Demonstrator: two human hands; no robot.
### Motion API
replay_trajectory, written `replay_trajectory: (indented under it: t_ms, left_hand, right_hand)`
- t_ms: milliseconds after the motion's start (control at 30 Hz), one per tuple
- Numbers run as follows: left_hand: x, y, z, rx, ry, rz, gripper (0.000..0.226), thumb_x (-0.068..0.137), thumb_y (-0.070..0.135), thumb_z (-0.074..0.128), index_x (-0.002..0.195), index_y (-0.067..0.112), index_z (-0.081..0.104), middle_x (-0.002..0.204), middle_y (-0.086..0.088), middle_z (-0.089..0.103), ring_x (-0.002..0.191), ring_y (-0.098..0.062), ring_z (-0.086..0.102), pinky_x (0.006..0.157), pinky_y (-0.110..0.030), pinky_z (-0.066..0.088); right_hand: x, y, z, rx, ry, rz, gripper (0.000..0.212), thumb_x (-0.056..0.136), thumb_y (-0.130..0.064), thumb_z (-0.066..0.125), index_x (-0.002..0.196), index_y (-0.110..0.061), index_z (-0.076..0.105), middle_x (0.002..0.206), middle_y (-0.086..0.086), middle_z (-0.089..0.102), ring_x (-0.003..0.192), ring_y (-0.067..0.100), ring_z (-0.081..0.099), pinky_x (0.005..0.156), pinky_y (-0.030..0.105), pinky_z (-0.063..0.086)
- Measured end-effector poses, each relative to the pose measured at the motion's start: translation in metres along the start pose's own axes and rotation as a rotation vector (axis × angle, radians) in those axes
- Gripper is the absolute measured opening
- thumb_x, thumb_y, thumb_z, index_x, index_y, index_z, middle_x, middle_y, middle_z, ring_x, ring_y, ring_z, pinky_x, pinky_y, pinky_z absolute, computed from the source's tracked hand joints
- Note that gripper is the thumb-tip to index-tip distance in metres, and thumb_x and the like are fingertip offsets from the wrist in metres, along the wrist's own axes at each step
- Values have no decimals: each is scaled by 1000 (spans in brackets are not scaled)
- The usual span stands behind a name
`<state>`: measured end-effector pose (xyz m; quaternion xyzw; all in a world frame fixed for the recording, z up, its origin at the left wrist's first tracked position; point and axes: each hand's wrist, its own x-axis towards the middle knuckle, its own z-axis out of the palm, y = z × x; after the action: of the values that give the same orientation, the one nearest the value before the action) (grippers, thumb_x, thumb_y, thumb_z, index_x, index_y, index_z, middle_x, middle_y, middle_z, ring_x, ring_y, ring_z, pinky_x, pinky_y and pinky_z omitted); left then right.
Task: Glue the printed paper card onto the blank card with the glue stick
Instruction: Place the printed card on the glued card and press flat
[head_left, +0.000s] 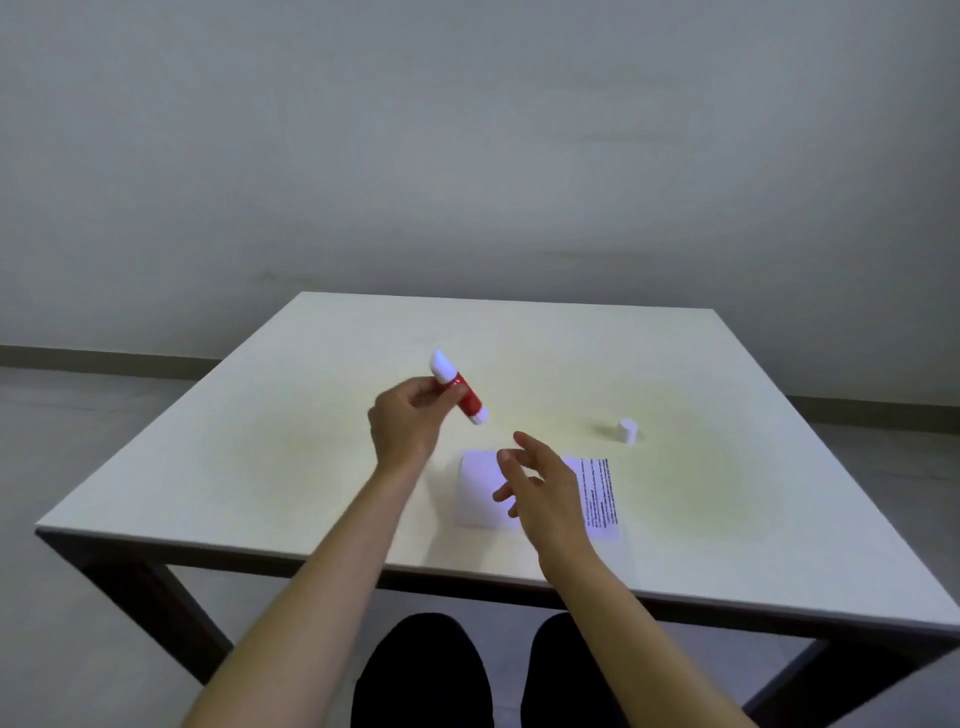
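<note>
My left hand (410, 421) holds a red glue stick (465, 396) up above the table, tilted, with its white glue tip pointing up and away. The stick's white cap (627, 431) stands alone on the table to the right. A blank white card (478, 488) lies near the table's front edge. Beside it on the right lies the printed paper card (602, 496), text facing up. My right hand (540, 488) hovers over both cards with its fingers spread, holding nothing, and hides where the two cards meet.
The white table (260, 441) has dark legs and stands on a grey floor before a plain wall. My knees in dark trousers (421, 670) show under the front edge.
</note>
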<state>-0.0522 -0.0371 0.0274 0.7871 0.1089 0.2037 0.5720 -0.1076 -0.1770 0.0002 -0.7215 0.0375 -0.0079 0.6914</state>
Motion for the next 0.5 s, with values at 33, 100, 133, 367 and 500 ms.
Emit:
replay_trajectory:
  t_ms: [33,100,133,367,500]
  left_hand:
    - [10,1,-6,87,28,6,16,70,41,66,59,31,71,57,19,69,48,-2,51,51,-18,36]
    - [26,0,-14,214,56,23,19,71,41,64,56,29,69,54,23,66,42,-8,42,49,-23,32]
    - [32,-2,-15,265,50,41,22,72,41,62,55,29,68,51,23,64,41,-9,41,48,-23,31]
    - [37,-17,-10,414,-19,59,33,77,39,53,53,23,69,52,11,66,44,-5,46,51,-26,33]
    - [34,-25,-10,443,-21,33,31,76,39,55,53,23,68,44,19,58,41,-8,45,49,-25,30]
  right_hand:
    - [-1,4,1,-165,-23,-62,36,91,-28,59,126,-20,56,112,-10,64,70,12,64,67,22,46]
    - [-1,14,4,-540,-96,-212,38,90,-31,58,126,-20,58,127,-6,57,91,19,63,78,26,46]
    - [-1,19,6,-722,-132,-293,39,91,-33,57,127,-19,57,132,-4,52,101,21,60,80,28,45]
    - [-5,17,14,-1354,-95,-661,48,78,-54,63,98,-11,69,99,5,65,95,27,58,80,35,45]
    - [-7,13,18,-1476,-31,-733,44,42,-62,80,41,-23,61,45,-10,54,57,14,57,53,22,43]
